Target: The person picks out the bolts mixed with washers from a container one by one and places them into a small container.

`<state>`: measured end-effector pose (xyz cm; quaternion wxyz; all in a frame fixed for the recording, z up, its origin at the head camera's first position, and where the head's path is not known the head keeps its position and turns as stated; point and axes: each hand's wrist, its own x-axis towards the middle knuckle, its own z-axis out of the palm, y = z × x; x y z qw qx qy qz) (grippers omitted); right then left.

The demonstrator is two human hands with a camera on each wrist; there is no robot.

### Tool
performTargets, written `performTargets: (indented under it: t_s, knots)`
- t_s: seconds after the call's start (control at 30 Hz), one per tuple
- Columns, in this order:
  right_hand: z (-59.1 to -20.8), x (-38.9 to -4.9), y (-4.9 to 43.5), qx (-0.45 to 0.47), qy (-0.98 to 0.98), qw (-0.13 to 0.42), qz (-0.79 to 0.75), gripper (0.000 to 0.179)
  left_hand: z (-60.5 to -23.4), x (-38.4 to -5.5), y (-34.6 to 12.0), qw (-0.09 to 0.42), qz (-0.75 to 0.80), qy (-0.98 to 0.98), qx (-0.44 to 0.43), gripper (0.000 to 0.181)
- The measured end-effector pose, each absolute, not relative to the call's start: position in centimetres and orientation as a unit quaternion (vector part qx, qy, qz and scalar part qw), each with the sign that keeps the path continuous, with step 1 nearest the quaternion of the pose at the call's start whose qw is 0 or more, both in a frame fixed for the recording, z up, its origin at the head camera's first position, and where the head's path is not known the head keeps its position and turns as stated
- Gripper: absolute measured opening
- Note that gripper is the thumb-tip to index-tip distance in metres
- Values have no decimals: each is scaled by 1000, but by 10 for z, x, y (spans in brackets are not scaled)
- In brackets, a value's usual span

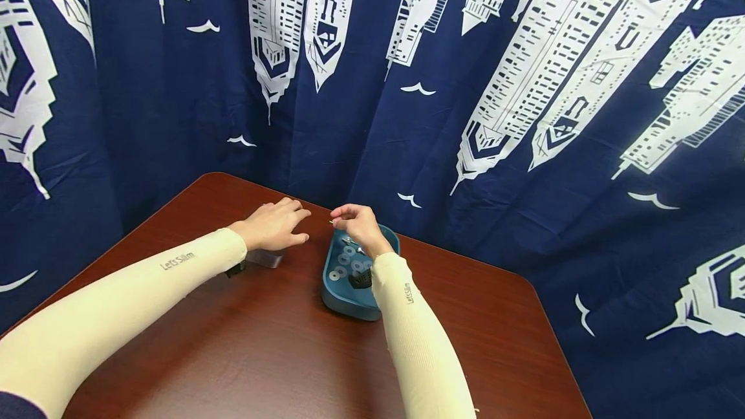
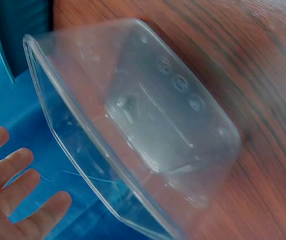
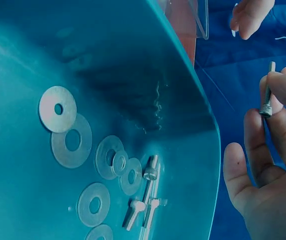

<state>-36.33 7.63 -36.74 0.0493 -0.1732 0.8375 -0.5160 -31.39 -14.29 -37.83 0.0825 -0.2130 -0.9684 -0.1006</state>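
Observation:
My right hand (image 1: pixel 361 228) is raised over the far part of a blue bin (image 1: pixel 349 306). In the right wrist view its thumb and finger pinch a socket-head bolt (image 3: pixel 267 97), head downward. Several flat washers (image 3: pixel 93 205) and a few more bolts (image 3: pixel 150 190) lie on the bin's floor. Left of the bin, my left hand (image 1: pixel 276 225) hovers by a clear plastic box (image 2: pixel 173 120), with its fingers spread and holding nothing. The box stands on the table, seen at a slant in the left wrist view; a small blurred shape shows through its wall.
A black object (image 1: pixel 361 279) sits in the bin, partly behind the right sleeve. The brown table (image 1: pixel 244 354) ends just beyond the bin and box. Behind it hangs a dark blue curtain (image 1: pixel 349 128) with white building prints.

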Motion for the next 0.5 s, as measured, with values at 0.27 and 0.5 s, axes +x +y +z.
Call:
performTargets:
  t_s: [0.27, 0.5]
  knots:
    - [-368, -364, 66, -176, 846, 52, -500, 12, -375, -311, -160, 100, -101, -967, -214, 60]
    - [-369, -365, 59, -182, 852, 50, -489, 11, -375, -310, -175, 108, -101, -968, -204, 60]
